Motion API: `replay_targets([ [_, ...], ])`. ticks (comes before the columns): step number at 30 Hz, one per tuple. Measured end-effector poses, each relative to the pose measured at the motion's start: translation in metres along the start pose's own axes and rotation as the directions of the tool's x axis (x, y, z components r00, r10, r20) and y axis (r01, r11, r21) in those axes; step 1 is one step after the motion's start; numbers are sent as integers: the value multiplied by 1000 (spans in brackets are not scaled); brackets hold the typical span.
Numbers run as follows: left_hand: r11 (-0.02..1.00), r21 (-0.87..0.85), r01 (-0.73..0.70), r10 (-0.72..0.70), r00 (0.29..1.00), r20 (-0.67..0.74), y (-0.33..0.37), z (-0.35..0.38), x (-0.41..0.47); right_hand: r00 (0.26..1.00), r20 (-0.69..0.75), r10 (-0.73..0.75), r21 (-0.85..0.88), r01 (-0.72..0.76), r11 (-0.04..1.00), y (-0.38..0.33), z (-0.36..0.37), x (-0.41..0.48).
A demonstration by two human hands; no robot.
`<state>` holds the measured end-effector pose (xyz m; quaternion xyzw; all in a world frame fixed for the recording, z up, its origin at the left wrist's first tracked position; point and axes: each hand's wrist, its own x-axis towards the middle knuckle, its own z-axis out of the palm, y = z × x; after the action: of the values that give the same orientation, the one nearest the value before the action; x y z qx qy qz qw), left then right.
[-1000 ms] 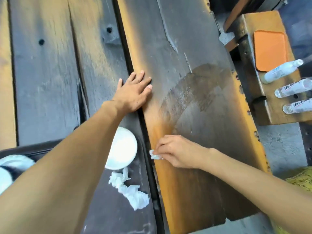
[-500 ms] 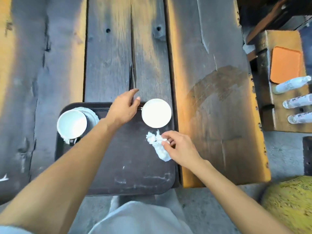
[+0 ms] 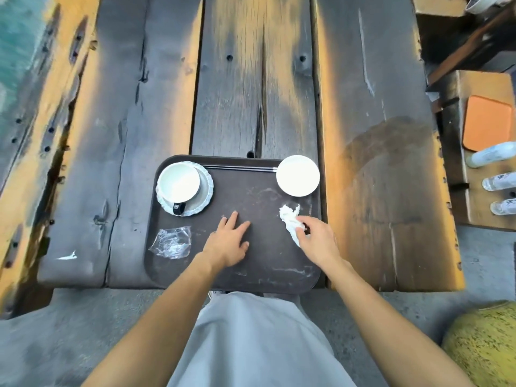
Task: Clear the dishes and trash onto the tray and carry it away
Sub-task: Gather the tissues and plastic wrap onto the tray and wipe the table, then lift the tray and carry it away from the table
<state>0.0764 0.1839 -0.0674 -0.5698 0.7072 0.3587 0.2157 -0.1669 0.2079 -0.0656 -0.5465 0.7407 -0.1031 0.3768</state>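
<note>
A dark brown tray (image 3: 265,263) lies on the near edge of the wooden table (image 3: 251,93). On it stand a white cup (image 3: 178,183) on a scalloped saucer (image 3: 206,191) at the back left, a small white dish (image 3: 297,175) at the back right, and dark chopsticks (image 3: 237,168) along the back rim. A clear plastic wrapper (image 3: 171,243) lies front left. A crumpled white napkin (image 3: 289,216) lies on the right side. My right hand (image 3: 317,238) pinches the napkin's near end. My left hand (image 3: 229,241) rests flat on the tray's middle, fingers spread.
To the right a wooden bench (image 3: 458,191) carries an orange tray (image 3: 487,127) and several clear bottles (image 3: 494,155). A yellow-green round object (image 3: 483,344) sits on the ground at the lower right. A white scrap (image 3: 67,256) lies on the table left of the tray.
The view has swung left and back, bringing the whole tray into sight. My right hand carried a paper scrap from the table plank to the napkin on the tray. My left hand moved from the table onto the tray's middle.
</note>
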Motion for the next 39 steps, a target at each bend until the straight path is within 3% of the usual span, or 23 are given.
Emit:
replay_targets([
  [3, 999, -44, -17, 16, 1000, -23, -2, 2, -6, 998, -38, 58, 102, -54, 993, -1, -7, -4],
  [8, 925, -370, -86, -8, 969, -245, -22, -3, -13, 978, -143, 150, 181, -124, 976, 6, -15, -3],
  [10, 849, -522, -84, -115, 934, -338, -33, -10, -23, 967, -179, 184, 170, -153, 973, 8, -16, 1],
  [15, 616, -772, -156, -419, 765, -489, -71, -26, -48, 943, -214, 257, 198, -215, 956, 11, -13, 13],
  [19, 600, -789, -134, -587, 597, -547, -112, -25, -62, 930, -216, 298, 244, -244, 939, 18, -12, 20],
  [21, 596, -801, -61, -649, 550, -525, -134, -22, -64, 928, -211, 306, 263, -248, 933, 22, -11, 22],
  [23, 575, -818, 18, -675, 575, -462, -156, -19, -61, 929, -203, 308, 265, -251, 931, 25, -7, 22],
  [27, 549, -832, 82, -562, 773, -295, -185, -9, -43, 929, -215, 302, 202, -260, 944, 26, 1, 21],
  [29, 575, -813, 91, -518, 810, -276, -198, -7, -33, 934, -235, 270, 147, -240, 959, 27, 4, 20],
  [35, 717, -697, 20, -418, 812, -407, -230, 3, -13, 953, -272, 133, -78, -159, 984, 30, 19, 22],
  [39, 813, -582, 28, -396, 760, -515, -226, 6, -5, 935, -336, 114, -63, -143, 988, 30, 29, 22],
])
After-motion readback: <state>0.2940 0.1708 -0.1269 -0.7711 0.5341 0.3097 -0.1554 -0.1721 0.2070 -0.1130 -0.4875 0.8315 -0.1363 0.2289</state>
